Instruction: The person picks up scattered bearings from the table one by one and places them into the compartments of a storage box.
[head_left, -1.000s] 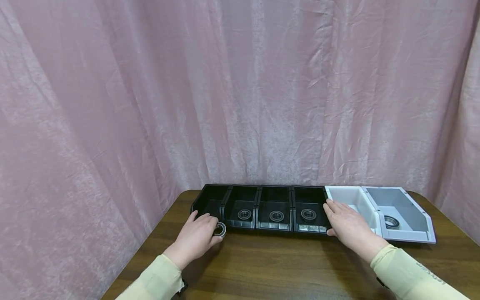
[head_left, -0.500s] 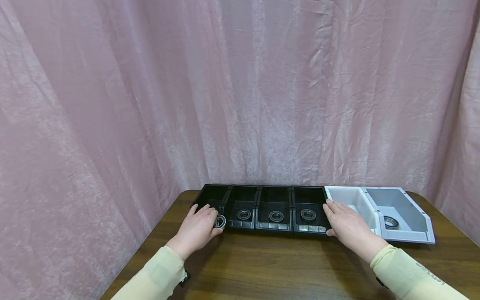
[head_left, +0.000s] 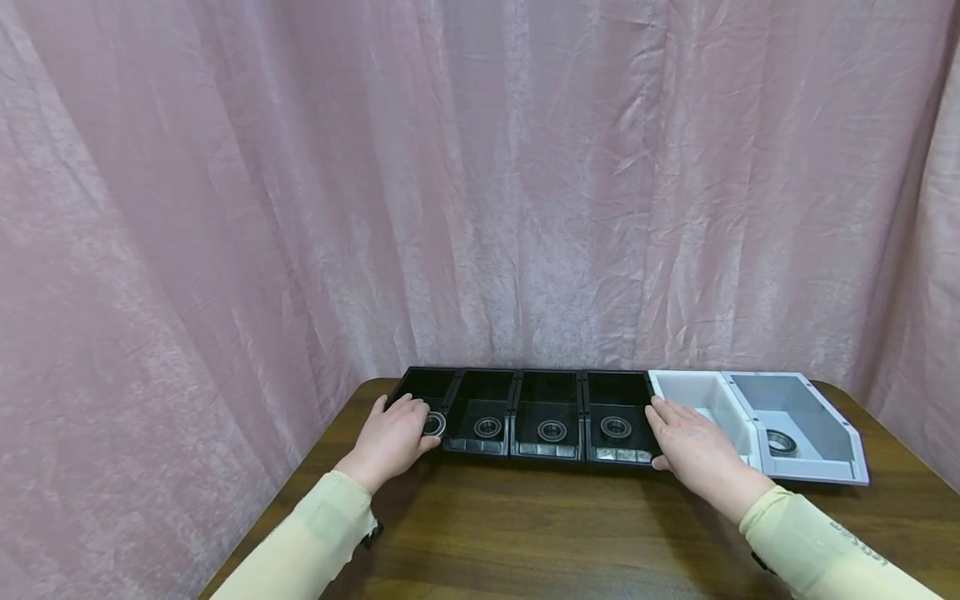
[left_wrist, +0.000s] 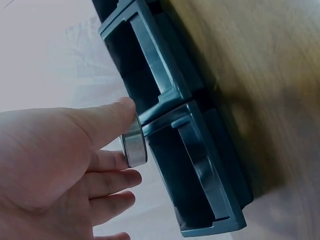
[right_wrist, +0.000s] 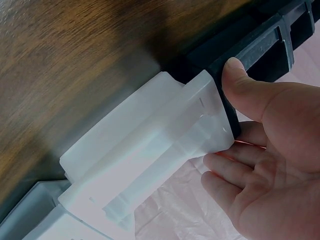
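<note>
My left hand [head_left: 392, 442] pinches a ball bearing [left_wrist: 135, 145] between thumb and fingers. In the head view this bearing is over the front of the leftmost black bin [head_left: 433, 372]. The left wrist view shows it edge-on, above the bins' front openings. My right hand [head_left: 696, 450] lies across the join of the rightmost black bin [head_left: 619, 377] and the white bin [head_left: 688, 378]. Its thumb touches the black rim in the right wrist view, while the fingers extend alongside, loosely bent. Single bearings lie in the other black bins, such as the bearing [head_left: 488, 436] second from left.
A grey bin [head_left: 821, 477] at the right end of the row holds another bearing [head_left: 791, 451]. The bins stand side by side at the back of a wooden table [head_left: 540, 533]. Behind them hangs a pink curtain [head_left: 480, 208].
My left hand has moved forward and slightly left with the bearing, from in front of the leftmost black bin to over its front part. The right hand stays in place.
</note>
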